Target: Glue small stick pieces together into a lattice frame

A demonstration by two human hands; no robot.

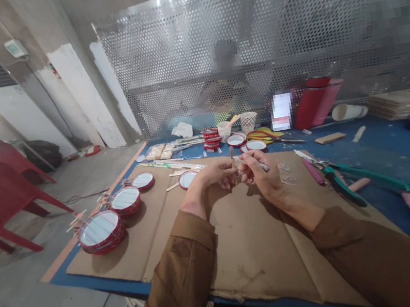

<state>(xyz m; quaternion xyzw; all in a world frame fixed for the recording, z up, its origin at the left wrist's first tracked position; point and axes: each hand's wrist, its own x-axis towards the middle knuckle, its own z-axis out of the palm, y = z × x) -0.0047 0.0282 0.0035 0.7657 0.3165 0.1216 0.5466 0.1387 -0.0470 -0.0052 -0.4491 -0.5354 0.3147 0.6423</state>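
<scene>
Over the middle of a cardboard sheet, my two hands meet. My left hand has its fingers closed on a short wooden stick that points upward. Closed around a slim whitish pen-like tube, my right hand brings its tip against or very close to the stick; the exact kind of tube is unclear. Just left of my left hand lies a red-rimmed round lid with a pale face. Small rubber bands lie right of my right hand.
Stacks of red-rimmed lids with sticks and clear strips stand along the left. Green-handled pliers lie at right. Behind are paper cups, yellow scissors, a lit phone, a red bottle and a perforated metal screen.
</scene>
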